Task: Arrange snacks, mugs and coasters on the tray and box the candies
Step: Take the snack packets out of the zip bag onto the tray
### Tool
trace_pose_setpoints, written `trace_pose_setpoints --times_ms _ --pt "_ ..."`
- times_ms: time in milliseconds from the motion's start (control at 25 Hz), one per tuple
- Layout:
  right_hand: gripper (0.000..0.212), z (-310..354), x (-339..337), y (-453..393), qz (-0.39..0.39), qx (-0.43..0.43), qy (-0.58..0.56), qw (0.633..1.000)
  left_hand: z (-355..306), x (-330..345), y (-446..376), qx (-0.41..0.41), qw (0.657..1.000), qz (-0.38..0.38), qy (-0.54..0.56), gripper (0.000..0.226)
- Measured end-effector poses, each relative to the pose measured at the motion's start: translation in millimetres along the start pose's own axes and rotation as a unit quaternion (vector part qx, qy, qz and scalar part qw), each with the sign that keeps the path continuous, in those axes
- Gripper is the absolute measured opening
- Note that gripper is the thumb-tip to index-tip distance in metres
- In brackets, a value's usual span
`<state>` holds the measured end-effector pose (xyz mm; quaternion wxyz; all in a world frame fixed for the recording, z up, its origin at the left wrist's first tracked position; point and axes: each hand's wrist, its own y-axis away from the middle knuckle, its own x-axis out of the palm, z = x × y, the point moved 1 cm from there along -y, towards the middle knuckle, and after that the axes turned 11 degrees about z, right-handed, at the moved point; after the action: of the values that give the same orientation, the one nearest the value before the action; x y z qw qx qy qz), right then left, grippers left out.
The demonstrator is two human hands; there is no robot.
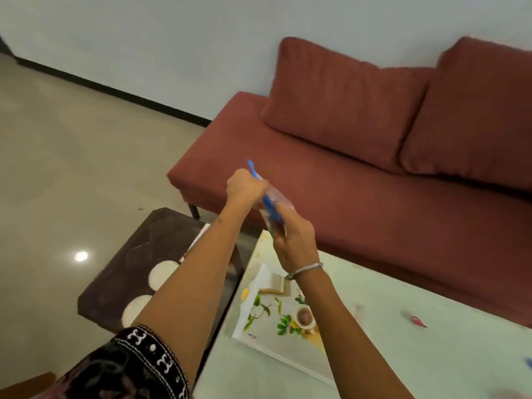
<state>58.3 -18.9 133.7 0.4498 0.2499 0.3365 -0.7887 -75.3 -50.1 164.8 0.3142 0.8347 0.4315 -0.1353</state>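
Observation:
Both hands are raised above the table, holding a clear snack packet with blue trim between them. My left hand grips its upper end and my right hand grips its lower end. Below them lies a white tray with a leaf and fruit print, on the pale green table. Two white round coasters sit on the dark side table to the left. A small red candy lies on the pale table at the right. The packet's contents are blurred.
A red sofa with two back cushions stands behind the tables. A beige glossy floor spreads to the left. A blue object shows at the right edge of the pale table.

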Motion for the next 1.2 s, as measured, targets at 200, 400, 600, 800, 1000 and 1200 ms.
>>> trace_pose_setpoints --times_ms 200,400,600,800,1000,1200 --pt "0.036 -41 -41 84 0.061 0.227 -0.275 0.932 20 90 46 -0.004 0.997 0.073 -0.03 0.016" --pt "0.029 -81 -51 116 -0.006 0.434 -0.441 0.786 60 144 81 -0.065 0.985 0.134 0.09 0.018" --pt "0.024 -72 -37 124 0.017 0.449 -0.452 0.771 80 152 108 -0.047 0.991 0.117 0.041 0.025" --pt "0.011 -66 -21 127 0.02 0.498 -0.421 0.758 99 146 122 -0.087 0.984 0.122 0.093 0.024" --pt "0.018 -59 -19 126 0.037 0.504 -0.369 0.78 102 130 130 -0.125 0.961 0.188 0.161 0.019" --pt "0.015 -57 -21 130 0.076 0.494 -0.365 0.785 102 126 144 -0.126 0.942 0.227 0.214 0.018"
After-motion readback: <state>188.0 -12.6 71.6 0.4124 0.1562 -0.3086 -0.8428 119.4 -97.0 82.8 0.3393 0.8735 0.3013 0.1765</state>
